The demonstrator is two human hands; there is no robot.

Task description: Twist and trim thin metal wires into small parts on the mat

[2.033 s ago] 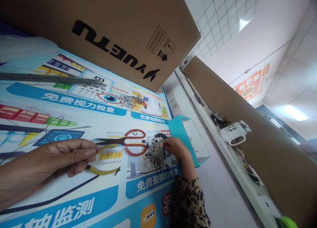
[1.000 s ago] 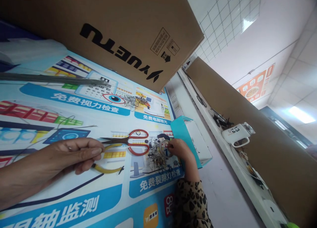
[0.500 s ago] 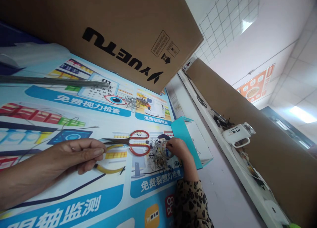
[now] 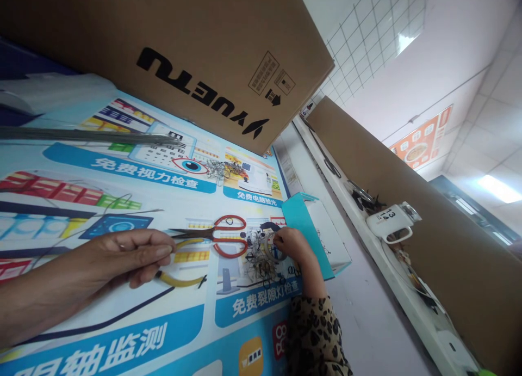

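Little has changed over the last couple of seconds: the view has swung slightly, carrying everything a touch to the right, while both hands hold nearly the same pose — which suggests a steady hold or very fine finger work. At the left of the frame the left hand [image 4: 134,256] has thumb and forefinger brought together; whether something thin is pinched there I cannot tell. Right of centre, the right hand [image 4: 290,242], in a leopard-print sleeve [image 4: 316,330], curls its fingers at a pale ring [image 4: 268,249] on a tangle of wire loops [image 4: 256,267]; whether they grip it is not clear. Between the hands lie red-handled scissors [image 4: 210,233] and, below them, a yellow-handled tool [image 4: 181,282]; a teal-and-white box [image 4: 304,226] stands just beyond the right hand. A bundle of wires [image 4: 89,135] lies upper left. As for writing, the carton [image 4: 228,49] across the top reads YUETU, upside down; its smaller print is too fine to read. The printed sheet [image 4: 196,202] shows 免费视力检查 beside an eye chart, 免费电脑验光, 免费裂隙灯检查 and, lower left, a cut-off heading ending 轴监测. The white mug [image 4: 385,222] at the right says 13 above 14.
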